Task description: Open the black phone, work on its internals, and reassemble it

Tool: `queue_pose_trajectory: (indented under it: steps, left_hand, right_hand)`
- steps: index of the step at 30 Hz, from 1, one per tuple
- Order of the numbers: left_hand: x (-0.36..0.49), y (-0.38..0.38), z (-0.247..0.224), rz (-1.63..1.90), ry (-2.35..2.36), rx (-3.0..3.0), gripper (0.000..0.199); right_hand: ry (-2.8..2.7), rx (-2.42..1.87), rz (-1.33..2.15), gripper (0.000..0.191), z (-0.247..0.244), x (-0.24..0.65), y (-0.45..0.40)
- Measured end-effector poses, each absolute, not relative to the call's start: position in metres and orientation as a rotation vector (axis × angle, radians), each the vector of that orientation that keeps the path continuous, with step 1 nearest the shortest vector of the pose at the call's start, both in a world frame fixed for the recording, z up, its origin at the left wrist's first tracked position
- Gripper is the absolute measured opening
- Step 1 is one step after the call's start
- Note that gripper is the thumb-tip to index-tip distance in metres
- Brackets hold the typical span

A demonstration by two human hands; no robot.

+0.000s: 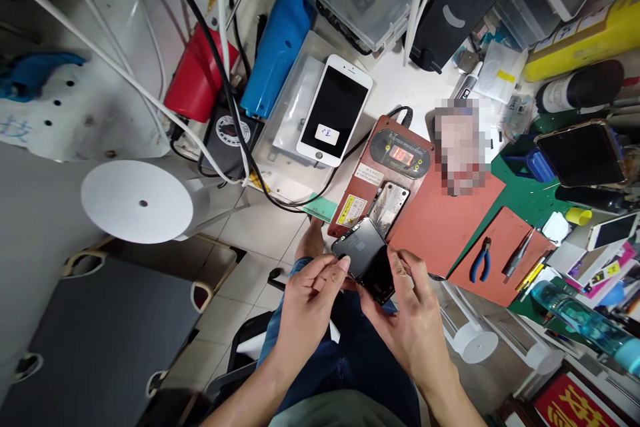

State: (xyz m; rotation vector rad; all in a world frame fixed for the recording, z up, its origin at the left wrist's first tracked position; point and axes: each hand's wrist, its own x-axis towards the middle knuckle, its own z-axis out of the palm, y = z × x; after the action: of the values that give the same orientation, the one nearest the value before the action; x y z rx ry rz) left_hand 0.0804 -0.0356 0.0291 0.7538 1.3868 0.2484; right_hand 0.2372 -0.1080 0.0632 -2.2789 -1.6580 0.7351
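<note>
A dark phone screen panel (364, 255) is held tilted above my lap, its metal-backed inner side facing up. My right hand (407, 297) grips it by the right and lower edges, fingers bent around the rim. At its left edge, my left hand (315, 290) is closed, thumb and index finger pinched together on the rim. Whatever small part may be between those fingertips is hidden. Just beyond the panel lies a brown heating plate device (355, 180) with a lit red display (401, 156). A metal plate (389, 208) on the device sits close to the panel's top edge.
A white phone (335, 110) with a sticker rests on a clear plastic box (280, 140). On the orange mat (450, 227) to the right are blue-handled pliers (481, 260) and a grey pen-like tool (519, 255). Cables (200, 33) hang at left; a water bottle (585, 323) lies right.
</note>
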Motion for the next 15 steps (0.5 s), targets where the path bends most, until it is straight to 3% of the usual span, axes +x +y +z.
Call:
queue_pose_trajectory:
  steps: [15]
  left_hand:
    - [0.0808, -0.0329, 0.0324, 0.233, 1.42, 0.817, 0.043]
  right_hand:
    - [-1.693, -2.251, 0.724, 0.061, 0.0641, 0.2377, -0.1047]
